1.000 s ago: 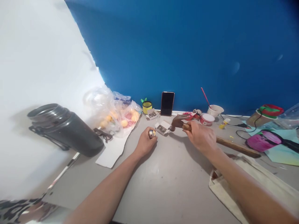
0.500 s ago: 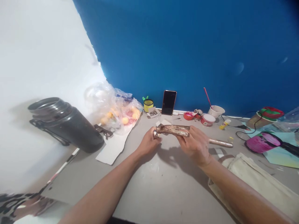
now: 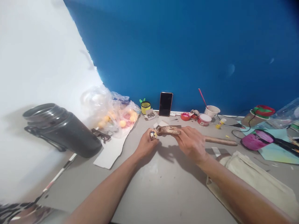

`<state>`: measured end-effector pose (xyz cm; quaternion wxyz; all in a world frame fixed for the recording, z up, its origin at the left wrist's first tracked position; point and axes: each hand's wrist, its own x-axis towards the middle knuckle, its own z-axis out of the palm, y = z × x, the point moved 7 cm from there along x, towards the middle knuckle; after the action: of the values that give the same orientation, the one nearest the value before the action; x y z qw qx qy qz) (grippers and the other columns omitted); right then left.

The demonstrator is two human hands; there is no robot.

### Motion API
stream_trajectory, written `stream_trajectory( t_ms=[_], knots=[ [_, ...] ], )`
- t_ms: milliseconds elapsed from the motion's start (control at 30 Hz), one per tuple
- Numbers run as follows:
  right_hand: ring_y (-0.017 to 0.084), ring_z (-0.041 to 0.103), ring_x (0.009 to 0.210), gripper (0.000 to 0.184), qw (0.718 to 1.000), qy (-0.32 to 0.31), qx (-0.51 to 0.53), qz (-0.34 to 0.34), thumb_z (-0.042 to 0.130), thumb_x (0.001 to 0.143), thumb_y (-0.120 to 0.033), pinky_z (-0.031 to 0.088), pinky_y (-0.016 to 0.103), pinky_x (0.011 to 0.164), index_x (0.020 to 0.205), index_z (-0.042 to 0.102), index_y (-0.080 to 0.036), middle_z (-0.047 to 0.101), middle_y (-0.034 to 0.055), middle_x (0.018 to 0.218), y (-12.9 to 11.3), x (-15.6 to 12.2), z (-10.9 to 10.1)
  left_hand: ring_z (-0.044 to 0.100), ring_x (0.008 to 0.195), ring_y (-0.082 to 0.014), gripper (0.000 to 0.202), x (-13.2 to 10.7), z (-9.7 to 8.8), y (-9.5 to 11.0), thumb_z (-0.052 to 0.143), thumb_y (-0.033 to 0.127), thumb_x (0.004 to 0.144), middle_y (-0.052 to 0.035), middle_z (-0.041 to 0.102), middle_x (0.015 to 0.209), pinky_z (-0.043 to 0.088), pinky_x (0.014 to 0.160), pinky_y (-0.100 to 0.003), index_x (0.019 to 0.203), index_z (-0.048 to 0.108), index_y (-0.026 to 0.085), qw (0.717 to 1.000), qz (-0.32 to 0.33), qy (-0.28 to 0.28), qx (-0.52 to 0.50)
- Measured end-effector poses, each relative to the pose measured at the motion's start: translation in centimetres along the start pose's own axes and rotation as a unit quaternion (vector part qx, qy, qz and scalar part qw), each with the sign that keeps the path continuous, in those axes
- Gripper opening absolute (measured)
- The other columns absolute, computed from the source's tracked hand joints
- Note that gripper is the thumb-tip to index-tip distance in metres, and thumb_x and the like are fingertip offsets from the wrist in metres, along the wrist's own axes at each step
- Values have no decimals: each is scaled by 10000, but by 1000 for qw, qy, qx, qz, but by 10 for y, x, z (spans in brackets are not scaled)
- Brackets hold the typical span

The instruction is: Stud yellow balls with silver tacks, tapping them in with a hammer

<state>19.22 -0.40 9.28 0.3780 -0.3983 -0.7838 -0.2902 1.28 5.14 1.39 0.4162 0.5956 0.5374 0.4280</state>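
Observation:
My right hand (image 3: pixel 190 143) grips a claw hammer (image 3: pixel 169 130) close to its worn, rusty head. The wooden handle sticks out to the right behind the hand, and the claw end lies under the fingers. My left hand (image 3: pixel 147 144) is closed round a small shiny silvery thing (image 3: pixel 153 135), whose kind I cannot make out. The striking end of the hammer points left and is right beside that thing; whether they touch is unclear. Both hands are above the grey table (image 3: pixel 161 193).
A dark flask (image 3: pixel 63 130) stands at left, near glasses (image 3: pixel 101 134) and a plastic bag (image 3: pixel 119 115). Along the wall are a small box of metal bits (image 3: pixel 150 115), a phone (image 3: pixel 166 104), paint pots (image 3: pixel 204 119) and a cup (image 3: pixel 212 111). Beige cloth (image 3: pixel 252 183) lies at right.
The camera view has shifted slightly, so the scene sits further left. The hammer head has turned a little in my right hand, and its claw shows less. Both hands keep their hold.

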Motion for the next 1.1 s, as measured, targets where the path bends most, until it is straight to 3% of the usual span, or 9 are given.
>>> stream_trajectory(
  t_ms=[133,300,467,600,833,1000,1100],
  knots=[
    [159,465,636,222,999,42,-3,18,644,957,-227,302,314,632,747,577,-206,567,3,634,3,-1,-7,445,640,-131,167,-1,1,4,578,108,649,43,497,683,332,617,-272,778,519,197,1000,-6,-1,23],
    [160,453,644,207,1000,0,-1,-16,613,949,-141,292,318,635,759,570,-209,553,-6,643,-2,-1,1,461,657,-137,208,-1,3,3,568,104,635,35,516,693,357,620,-271,825,553,186,1000,-12,-13,15],
    [160,434,634,210,998,56,11,9,646,943,-188,288,312,630,750,565,-207,520,-9,619,3,-2,-7,457,641,-125,206,0,4,-3,577,117,638,37,523,689,352,610,-263,834,571,180,1000,-14,-18,12],
    [159,433,641,247,999,9,18,-26,600,953,-144,285,311,637,720,550,-206,523,-6,622,-4,-2,1,478,639,-137,217,0,7,-11,579,111,622,26,544,678,361,599,-268,827,567,180,999,-44,-26,-6],
    [161,438,629,268,999,47,6,19,624,950,-195,292,316,626,696,541,-214,502,-7,606,9,-3,-9,455,623,-140,173,-1,3,-5,584,79,588,32,510,628,319,586,-271,702,529,197,999,-32,6,14],
    [165,462,655,216,999,-3,29,-24,600,949,-140,310,314,643,744,586,-207,550,3,641,-7,-5,0,492,629,-149,175,-3,8,-9,591,80,584,9,566,651,344,582,-271,716,546,185,998,-57,-18,-17],
    [168,478,670,196,1000,-6,21,-1,624,950,-179,322,313,639,755,608,-198,584,19,680,-3,-3,0,458,572,-120,181,-3,7,-11,610,107,622,38,515,622,340,560,-261,769,544,190,996,-69,-22,-43]
  ],
)
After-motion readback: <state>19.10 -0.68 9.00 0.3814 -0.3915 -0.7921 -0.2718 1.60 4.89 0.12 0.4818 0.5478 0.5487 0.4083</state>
